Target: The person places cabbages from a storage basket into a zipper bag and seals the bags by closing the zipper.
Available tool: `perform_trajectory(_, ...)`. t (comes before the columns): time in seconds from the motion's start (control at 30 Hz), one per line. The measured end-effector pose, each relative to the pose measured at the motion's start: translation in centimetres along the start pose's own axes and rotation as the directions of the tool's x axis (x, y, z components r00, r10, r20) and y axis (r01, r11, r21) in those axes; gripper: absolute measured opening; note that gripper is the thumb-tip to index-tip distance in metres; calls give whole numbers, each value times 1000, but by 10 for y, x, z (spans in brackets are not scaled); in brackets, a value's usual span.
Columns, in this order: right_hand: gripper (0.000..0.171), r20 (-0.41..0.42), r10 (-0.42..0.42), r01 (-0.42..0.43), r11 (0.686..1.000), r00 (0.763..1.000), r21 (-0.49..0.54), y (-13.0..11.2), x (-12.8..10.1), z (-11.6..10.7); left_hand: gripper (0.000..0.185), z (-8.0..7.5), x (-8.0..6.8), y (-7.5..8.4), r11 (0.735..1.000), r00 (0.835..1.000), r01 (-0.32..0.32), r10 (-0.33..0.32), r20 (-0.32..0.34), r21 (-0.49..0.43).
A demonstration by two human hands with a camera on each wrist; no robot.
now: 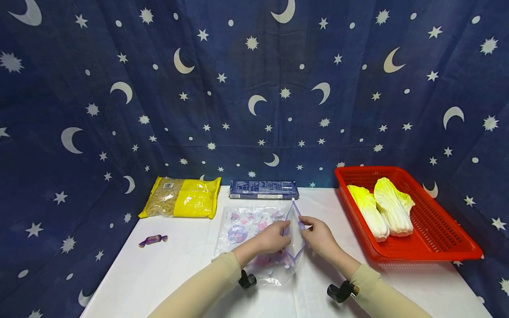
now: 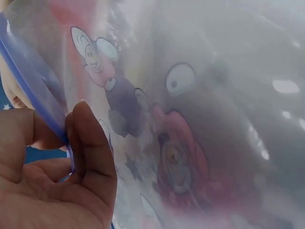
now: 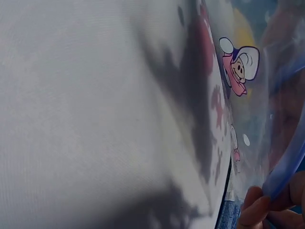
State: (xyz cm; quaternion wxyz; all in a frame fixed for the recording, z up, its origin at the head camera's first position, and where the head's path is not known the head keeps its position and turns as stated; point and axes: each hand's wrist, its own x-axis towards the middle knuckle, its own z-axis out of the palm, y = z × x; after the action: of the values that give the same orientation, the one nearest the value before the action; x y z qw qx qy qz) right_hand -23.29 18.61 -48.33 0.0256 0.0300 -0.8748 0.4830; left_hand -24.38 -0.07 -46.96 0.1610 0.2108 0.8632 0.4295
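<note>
Clear printed zip bag with blue seal strip (image 1: pixel 258 234) lies mid-table, toward front edge. Left hand (image 1: pixel 273 237) pinches one lip of mouth, right hand (image 1: pixel 318 236) pinches other, mouth pulled apart. Red plastic basket (image 1: pixel 437 238) at right edge, purple candy (image 1: pixel 153 240) near left edge.

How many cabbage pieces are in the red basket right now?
2. Both lie side by side in the red basket on the table's right: one cabbage piece nearer the bag, the other just right of it. None looks hidden.
</note>
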Motion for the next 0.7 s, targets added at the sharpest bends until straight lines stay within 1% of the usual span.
perform_trajectory(0.13, 52, -6, 29, -29, 1000, 1000, -6, -3, 1, -5, 65, -3, -1, 4, 994, 1000, 14, -15, -11, -105)
perform_trajectory(0.17, 53, -4, 33, -33, 999, 999, -4, -4, 1, -5, 65, -4, -1, 5, 994, 1000, 6, -9, -19, -113)
perform_trajectory(0.37, 57, -9, 29, -29, 999, 1000, -20, -7, 3, -10, 66, -11, -1, 8, 996, 998, -30, 25, -64, -87)
perform_trajectory(0.5, 59, -21, 16, -16, 1000, 1000, -26, -9, 5, -15, 68, -20, -2, 9, 991, 996, -27, 16, -85, -132)
perform_trajectory(0.57, 59, -30, -8, 6, 999, 1000, -50, -9, 6, -18, 68, -24, -2, 10, 991, 995, -37, 24, -101, -128)
perform_trajectory(0.7, 58, -57, -77, 68, 987, 995, -145, -9, 9, -25, 68, -33, -4, 12, 993, 991, -49, 35, -131, -104)
